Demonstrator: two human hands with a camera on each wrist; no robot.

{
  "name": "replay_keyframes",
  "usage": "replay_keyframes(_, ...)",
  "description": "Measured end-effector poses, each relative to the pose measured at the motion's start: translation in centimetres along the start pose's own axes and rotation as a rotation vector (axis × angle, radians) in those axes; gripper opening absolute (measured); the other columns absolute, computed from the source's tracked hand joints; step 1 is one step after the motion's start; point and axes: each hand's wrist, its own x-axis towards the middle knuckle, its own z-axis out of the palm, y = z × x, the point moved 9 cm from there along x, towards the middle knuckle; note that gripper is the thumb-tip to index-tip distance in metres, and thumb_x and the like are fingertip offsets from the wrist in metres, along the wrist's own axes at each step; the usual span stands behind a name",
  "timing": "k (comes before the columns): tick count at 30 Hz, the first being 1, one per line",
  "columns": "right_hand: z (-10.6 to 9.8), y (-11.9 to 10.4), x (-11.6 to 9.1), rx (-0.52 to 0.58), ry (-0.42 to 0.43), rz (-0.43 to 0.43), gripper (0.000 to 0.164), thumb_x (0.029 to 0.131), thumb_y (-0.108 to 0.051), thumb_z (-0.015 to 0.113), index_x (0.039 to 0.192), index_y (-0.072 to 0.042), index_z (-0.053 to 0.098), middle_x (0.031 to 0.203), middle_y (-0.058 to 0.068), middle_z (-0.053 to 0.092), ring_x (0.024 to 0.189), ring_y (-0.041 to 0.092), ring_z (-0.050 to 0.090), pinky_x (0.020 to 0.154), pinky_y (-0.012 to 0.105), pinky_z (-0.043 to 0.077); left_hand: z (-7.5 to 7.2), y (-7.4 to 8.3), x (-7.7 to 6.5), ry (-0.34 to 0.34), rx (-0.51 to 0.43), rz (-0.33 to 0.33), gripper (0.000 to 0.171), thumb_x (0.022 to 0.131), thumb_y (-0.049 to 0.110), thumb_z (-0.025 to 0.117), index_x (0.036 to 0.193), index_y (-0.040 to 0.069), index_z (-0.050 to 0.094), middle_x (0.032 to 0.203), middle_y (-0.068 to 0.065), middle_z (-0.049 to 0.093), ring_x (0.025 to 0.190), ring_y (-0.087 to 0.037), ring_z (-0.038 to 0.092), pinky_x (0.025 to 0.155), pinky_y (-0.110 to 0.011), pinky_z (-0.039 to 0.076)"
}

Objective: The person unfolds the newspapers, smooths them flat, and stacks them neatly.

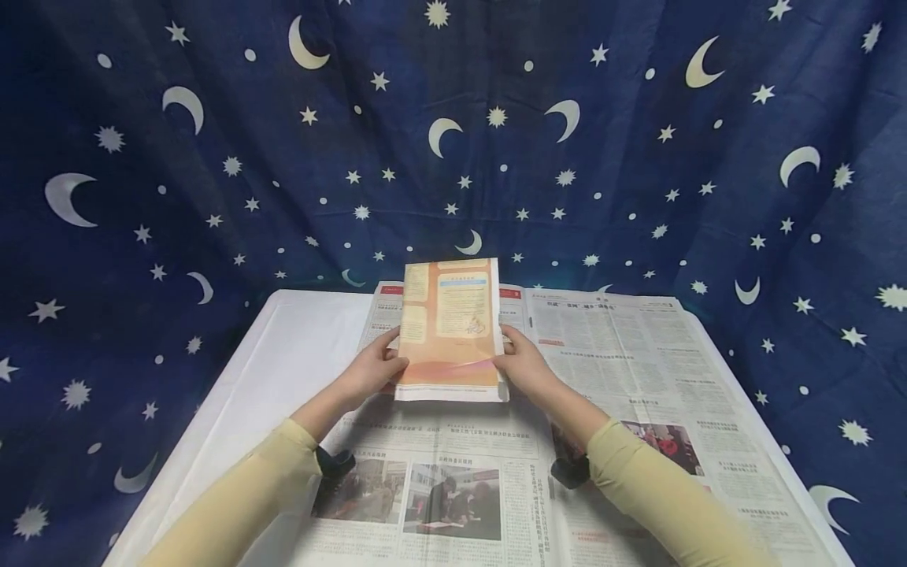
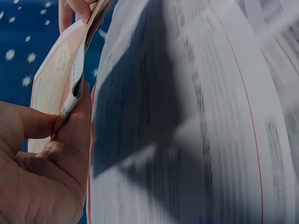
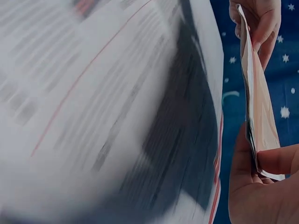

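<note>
An orange, printed paper booklet (image 1: 453, 331) with white edges is held up over the newspaper (image 1: 468, 429), its printed face toward me. My left hand (image 1: 368, 374) pinches its left edge, thumb in front and fingers behind. On the opposite edge my right hand (image 1: 527, 368) grips in the same way. In the left wrist view the booklet (image 2: 77, 77) appears edge-on, with a folded, layered edge between thumb and fingers. The right wrist view shows thin stacked layers of the booklet (image 3: 254, 102) above the right thumb. Fingers behind it are partly hidden.
Spread newspaper sheets cover the middle and right of a white table (image 1: 298, 339). A dark blue curtain (image 1: 453, 157) with moons and stars hangs behind and at both sides. Dark wrist straps or mounts (image 1: 333, 465) sit beneath both forearms.
</note>
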Motion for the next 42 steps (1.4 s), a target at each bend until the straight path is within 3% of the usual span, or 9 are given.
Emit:
replay_keyframes(4, -2.7, 1.6, -1.1, -0.049, 0.013, 0.027, 0.071, 0.097, -0.006, 0.058, 0.161, -0.010, 0.028, 0.139, 0.021, 0.060, 0.112, 0.029, 0.069, 0.102, 0.047, 0.052, 3.3, 0.3, 1.0, -0.048, 0.009, 0.028, 0.078, 0.102, 0.011, 0.057, 0.166, 0.016, 0.013, 0.111, -0.014, 0.070, 0.087, -0.025, 0.073, 0.071, -0.040, 0.062)
replay_keyframes(8, -4.6, 3.0, -1.9, -0.098, 0.014, 0.039, 0.072, 0.097, -0.002, 0.058, 0.161, -0.005, 0.025, 0.134, 0.025, 0.062, 0.108, 0.032, 0.070, 0.092, 0.044, 0.057, 5.8, 0.4, 1.6, -0.095, 0.024, 0.047, 0.080, 0.101, 0.010, 0.058, 0.166, 0.015, 0.012, 0.105, -0.012, 0.072, 0.084, -0.024, 0.073, 0.068, -0.038, 0.061)
replay_keyframes(12, -5.7, 4.2, -2.5, -0.082, 0.008, 0.042, 0.073, 0.097, 0.001, 0.056, 0.160, -0.001, 0.020, 0.132, 0.029, 0.061, 0.102, 0.032, 0.071, 0.080, 0.040, 0.061, 7.6, 0.5, 2.0, -0.127, 0.036, 0.058, 0.079, 0.100, 0.010, 0.058, 0.166, 0.017, 0.014, 0.092, -0.009, 0.070, 0.075, -0.019, 0.069, 0.062, -0.033, 0.057)
replay_keyframes(16, -6.2, 5.0, -3.0, -0.101, 0.009, 0.047, 0.072, 0.097, 0.002, 0.055, 0.159, 0.004, 0.018, 0.131, 0.031, 0.060, 0.100, 0.033, 0.071, 0.079, 0.039, 0.061, 8.7, 0.5, 2.1, -0.148, 0.053, 0.067, 0.079, 0.100, 0.009, 0.057, 0.166, 0.014, 0.013, 0.081, -0.009, 0.066, 0.065, -0.017, 0.062, 0.056, -0.029, 0.051)
replay_keyframes(24, -5.9, 6.6, -3.2, -0.109, -0.011, 0.075, 0.075, 0.096, 0.002, 0.055, 0.160, 0.002, 0.015, 0.136, 0.032, 0.057, 0.101, 0.032, 0.071, 0.081, 0.039, 0.060, 9.6, -0.8, 2.1, -0.177, 0.114, 0.026, 0.078, 0.102, 0.013, 0.056, 0.165, 0.009, 0.010, 0.107, -0.011, 0.071, 0.087, -0.022, 0.073, 0.073, -0.036, 0.062)
replay_keyframes(32, -5.9, 7.5, -2.8, -0.194, 0.020, 0.087, 0.077, 0.094, 0.000, 0.058, 0.160, 0.001, 0.019, 0.129, 0.027, 0.063, 0.096, 0.026, 0.071, 0.081, 0.036, 0.059, 10.0, -1.2, 2.4, -0.185, 0.180, 0.019, 0.078, 0.102, 0.014, 0.056, 0.166, 0.013, 0.012, 0.104, -0.008, 0.071, 0.085, -0.020, 0.073, 0.074, -0.037, 0.062)
replay_keyframes(37, -6.0, 7.6, -2.7, -0.229, 0.024, 0.089, 0.078, 0.093, -0.001, 0.058, 0.160, 0.002, 0.019, 0.111, 0.020, 0.068, 0.086, 0.022, 0.069, 0.075, 0.033, 0.056, 9.9, -1.0, 2.3, -0.178, 0.312, 0.042, 0.077, 0.101, 0.019, 0.059, 0.165, 0.013, 0.017, 0.126, -0.012, 0.068, 0.106, -0.024, 0.070, 0.103, -0.046, 0.051)
replay_keyframes(39, -6.0, 7.6, -2.6, -0.233, 0.023, 0.088, 0.078, 0.093, -0.001, 0.058, 0.160, 0.001, 0.019, 0.108, 0.017, 0.068, 0.085, 0.021, 0.068, 0.076, 0.033, 0.056, 9.6, -0.9, 2.2, -0.165, 0.404, 0.051, 0.077, 0.100, 0.023, 0.060, 0.165, 0.013, 0.020, 0.140, -0.014, 0.061, 0.124, -0.028, 0.062, 0.113, -0.048, 0.041)
replay_keyframes(42, -6.0, 7.6, -2.5, -0.247, 0.019, 0.074, 0.077, 0.093, -0.002, 0.058, 0.160, 0.003, 0.020, 0.109, 0.015, 0.068, 0.088, 0.021, 0.068, 0.078, 0.033, 0.056, 9.1, -0.7, 2.1, -0.142, 0.538, 0.061, 0.079, 0.098, 0.028, 0.064, 0.164, 0.010, 0.024, 0.153, -0.017, 0.049, 0.140, -0.034, 0.047, 0.117, -0.050, 0.034)
